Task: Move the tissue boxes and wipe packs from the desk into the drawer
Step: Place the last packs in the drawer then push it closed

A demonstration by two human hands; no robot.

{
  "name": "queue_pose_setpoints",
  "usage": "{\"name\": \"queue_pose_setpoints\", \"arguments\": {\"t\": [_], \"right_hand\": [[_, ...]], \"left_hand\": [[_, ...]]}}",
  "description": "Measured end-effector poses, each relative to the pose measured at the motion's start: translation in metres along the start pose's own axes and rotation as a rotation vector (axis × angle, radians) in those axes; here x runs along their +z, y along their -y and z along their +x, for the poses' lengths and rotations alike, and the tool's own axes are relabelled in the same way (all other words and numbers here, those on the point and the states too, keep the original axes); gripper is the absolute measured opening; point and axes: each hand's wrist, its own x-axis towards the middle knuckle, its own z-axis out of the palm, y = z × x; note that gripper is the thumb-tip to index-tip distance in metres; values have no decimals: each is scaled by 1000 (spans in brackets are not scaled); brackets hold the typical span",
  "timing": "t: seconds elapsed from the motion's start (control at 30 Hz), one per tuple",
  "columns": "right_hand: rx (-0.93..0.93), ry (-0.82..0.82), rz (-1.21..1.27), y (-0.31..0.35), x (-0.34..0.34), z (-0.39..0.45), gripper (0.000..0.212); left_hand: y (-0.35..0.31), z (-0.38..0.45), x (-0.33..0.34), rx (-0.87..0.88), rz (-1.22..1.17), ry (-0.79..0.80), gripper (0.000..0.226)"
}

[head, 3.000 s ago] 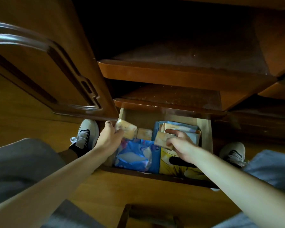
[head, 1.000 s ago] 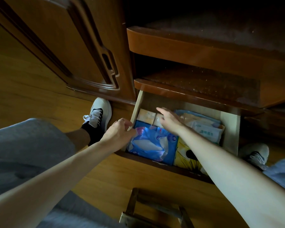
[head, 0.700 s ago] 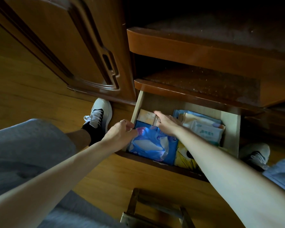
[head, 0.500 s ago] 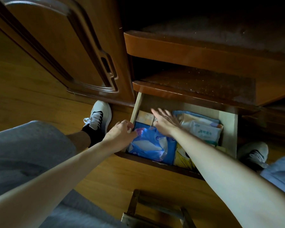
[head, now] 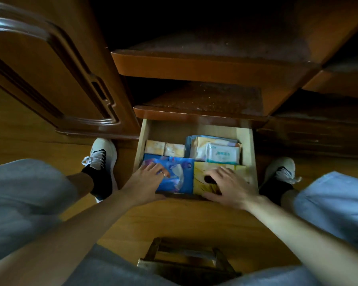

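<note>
Both hands are now lying flat and open at the front of the pale wooden drawer (head: 250, 145). The left hand (head: 146, 182), gripping the drawer's left wall a second ago, is resting on the blue plastic tissue pack (head: 180, 176). The right hand (head: 230, 187), earlier reaching toward the two small tan packs (head: 164, 148) at the back, is resting on the yellow tissue box (head: 203, 178), its thumb over the front edge.
</note>
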Motion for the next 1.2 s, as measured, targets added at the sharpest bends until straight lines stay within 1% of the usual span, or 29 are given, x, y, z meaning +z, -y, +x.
{"name": "queue_pose_setpoints", "arguments": {"t": [0.03, 0.1, 0.17, 0.27, 0.37, 0.47, 0.67, 0.77, 0.83, 0.9, 0.97, 1.0, 1.03, 1.1, 1.17, 1.2], "right_hand": [[0, 46, -65, -3, 4, -16, 71], [-19, 117, -172, -5, 13, -38, 67], [-7, 103, -235, -5, 19, -47, 56], [82, 48, -303, -7, 15, -52, 44], [109, 98, -361, -12, 12, -52, 48], [91, 108, -406, -13, 11, -48, 49], [195, -68, -232, -24, 10, -38, 42], [224, -156, -211, -28, 6, -31, 39], [246, -256, -218, -30, 3, -28, 37], [312, -373, -174, -32, 0, -21, 36], [425, -461, -45, -28, -4, -13, 41], [495, -481, 45, -26, -6, -9, 44], [566, -479, 136, -22, -8, -6, 45], [699, -460, 311, -17, -4, -2, 38], [836, -496, 562, -9, 2, 2, 21], [929, -568, 756, -4, 3, 4, 15]], "left_hand": [[-7, -1, 4, 19, 32, -2, 71], [-22, -3, 11, 40, 86, -9, 66], [-30, -4, 14, 56, 165, -23, 61], [-33, -3, 7, 69, 251, -14, 44], [-36, -5, -2, 98, 337, 24, 34], [-37, -8, -1, 75, 315, 26, 36], [-27, 2, 1, -45, 294, -58, 39], [-21, 14, -1, -88, 271, -91, 39], [-22, 21, -5, -162, 231, -139, 40], [-25, 29, -10, -312, 121, -235, 45], [-29, 34, -12, -486, 7, -321, 50], [-32, 36, -11, -564, -77, -386, 47], [-35, 37, -11, -644, -212, -461, 39], [-42, 39, -11, -853, -653, -553, 25], [-47, 41, -10, -1170, -1196, -572, 30], [-48, 41, -11, -1319, -1503, -569, 36]]}}
